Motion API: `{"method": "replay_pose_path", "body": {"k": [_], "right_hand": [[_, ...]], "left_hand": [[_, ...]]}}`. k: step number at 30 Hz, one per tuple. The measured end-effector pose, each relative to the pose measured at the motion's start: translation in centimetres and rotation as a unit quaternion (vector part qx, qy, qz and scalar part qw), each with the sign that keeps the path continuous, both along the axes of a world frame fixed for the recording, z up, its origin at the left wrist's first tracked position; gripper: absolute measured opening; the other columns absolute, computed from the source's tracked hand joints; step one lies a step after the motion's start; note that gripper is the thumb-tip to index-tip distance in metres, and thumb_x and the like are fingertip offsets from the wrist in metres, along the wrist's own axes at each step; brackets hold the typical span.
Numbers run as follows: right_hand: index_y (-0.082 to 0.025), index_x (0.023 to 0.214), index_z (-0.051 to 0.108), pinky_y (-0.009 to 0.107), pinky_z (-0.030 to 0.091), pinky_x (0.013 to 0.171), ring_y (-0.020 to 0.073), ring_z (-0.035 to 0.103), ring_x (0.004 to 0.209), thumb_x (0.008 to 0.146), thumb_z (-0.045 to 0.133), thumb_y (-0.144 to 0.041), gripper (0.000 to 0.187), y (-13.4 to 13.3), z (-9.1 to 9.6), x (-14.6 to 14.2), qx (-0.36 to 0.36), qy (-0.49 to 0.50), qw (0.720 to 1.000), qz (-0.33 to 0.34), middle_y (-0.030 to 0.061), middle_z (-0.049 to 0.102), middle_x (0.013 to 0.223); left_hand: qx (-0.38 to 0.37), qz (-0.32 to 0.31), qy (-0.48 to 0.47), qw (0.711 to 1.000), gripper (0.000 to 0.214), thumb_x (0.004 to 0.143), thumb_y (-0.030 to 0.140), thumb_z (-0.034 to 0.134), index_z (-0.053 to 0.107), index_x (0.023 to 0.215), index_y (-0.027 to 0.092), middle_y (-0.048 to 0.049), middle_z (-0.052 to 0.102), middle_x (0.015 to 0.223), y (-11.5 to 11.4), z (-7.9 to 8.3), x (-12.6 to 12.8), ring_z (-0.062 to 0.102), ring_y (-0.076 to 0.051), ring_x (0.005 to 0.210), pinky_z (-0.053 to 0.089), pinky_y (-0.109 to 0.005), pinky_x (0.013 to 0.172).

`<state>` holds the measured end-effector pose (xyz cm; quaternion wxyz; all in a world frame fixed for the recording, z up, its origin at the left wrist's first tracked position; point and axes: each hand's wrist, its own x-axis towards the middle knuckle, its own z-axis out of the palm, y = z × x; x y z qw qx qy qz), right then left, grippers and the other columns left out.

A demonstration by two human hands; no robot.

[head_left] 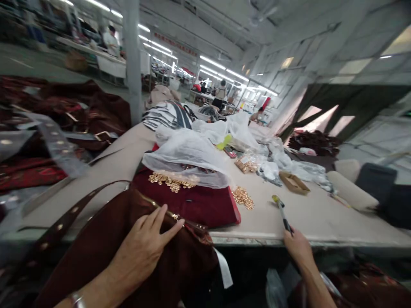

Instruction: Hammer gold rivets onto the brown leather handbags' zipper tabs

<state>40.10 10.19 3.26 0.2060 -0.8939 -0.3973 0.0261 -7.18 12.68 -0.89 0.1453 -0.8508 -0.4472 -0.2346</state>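
Your left hand lies open, fingers spread, on the soft, limp maroon garment, best taken by its gold-trimmed edge, while your right hand grips a yellow-tipped pen.

Your left hand lies spread on dark maroon cloth with a gold-trimmed edge and a studded strap curving off to the left. Your right hand grips a slim black tool, its yellow tip angled upward.
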Motion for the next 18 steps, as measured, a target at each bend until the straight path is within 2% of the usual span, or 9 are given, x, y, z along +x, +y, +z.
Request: {"method": "replay_pose_path", "body": {"k": [3,5,7,10,13,15,18], "right_hand": [[-0.007,0.129,0.054,0.032,0.042,0.044,0.0219,0.053,0.046,0.083,0.040,-0.057,0.070,-2.9,0.0,-2.7,0.059,0.097,0.993,0.046,0.0012,0.057,0.057],[-0.011,0.129,0.052,0.028,0.041,0.042,0.0176,0.049,0.045,0.080,0.050,-0.069,0.076,-5.4,0.3,-5.7,0.120,0.213,0.964,0.109,-0.0005,0.058,0.061],[-0.014,0.127,0.055,0.026,0.043,0.045,0.0158,0.053,0.052,0.077,0.064,-0.068,0.074,-7.6,1.0,-9.5,0.139,0.298,0.930,0.163,0.0023,0.064,0.071],[-0.023,0.141,0.050,0.020,0.037,0.043,0.0116,0.050,0.051,0.082,0.067,-0.062,0.073,-9.2,2.3,-15.4,0.112,0.339,0.911,0.206,0.0014,0.065,0.077],[-0.028,0.146,0.046,0.018,0.028,0.040,0.0080,0.039,0.045,0.088,0.058,-0.063,0.069,-9.2,2.5,-19.9,0.090,0.370,0.891,0.248,-0.0015,0.060,0.069],[-0.027,0.146,0.047,0.019,0.028,0.040,0.0082,0.038,0.045,0.091,0.052,-0.065,0.067,-8.7,2.1,-21.4,0.055,0.376,0.880,0.284,-0.0015,0.058,0.067],[-0.024,0.147,0.048,0.020,0.033,0.043,0.0097,0.040,0.047,0.092,0.049,-0.065,0.068,-7.7,1.6,-22.2,-0.024,0.343,0.865,0.366,-0.0015,0.057,0.063]], "left_hand": [[-0.028,0.013,0.015,0.999,0.072,0.077,0.017,0.070,0.049,0.140,0.042,-0.0223,0.050,0.144,-0.3,0.7,0.2,0.053,-0.034,0.129,0.046,-0.044,0.098],[-0.046,0.015,0.018,0.999,0.070,0.080,0.019,0.070,0.047,0.142,0.042,-0.0216,0.048,0.146,-0.4,0.8,0.1,0.051,-0.035,0.131,0.045,-0.045,0.100],[-0.060,0.013,0.022,0.998,0.068,0.083,0.020,0.069,0.045,0.143,0.042,-0.0213,0.046,0.148,-0.6,0.9,0.1,0.050,-0.036,0.132,0.044,-0.045,0.101],[-0.075,0.008,0.028,0.997,0.068,0.085,0.020,0.068,0.043,0.144,0.041,-0.0234,0.043,0.149,-0.7,1.1,0.0,0.048,-0.037,0.133,0.043,-0.046,0.102],[-0.077,0.001,0.027,0.997,0.066,0.086,0.019,0.067,0.043,0.144,0.039,-0.0257,0.041,0.150,-0.7,1.1,0.0,0.047,-0.039,0.135,0.043,-0.047,0.102],[-0.078,-0.003,0.023,0.997,0.062,0.088,0.021,0.065,0.045,0.144,0.039,-0.0257,0.041,0.149,-0.8,1.2,-0.1,0.046,-0.039,0.135,0.042,-0.048,0.102],[-0.083,-0.007,0.018,0.996,0.058,0.091,0.024,0.063,0.044,0.144,0.039,-0.0252,0.042,0.149,-0.9,1.1,-0.1,0.046,-0.039,0.135,0.042,-0.047,0.103]]}}
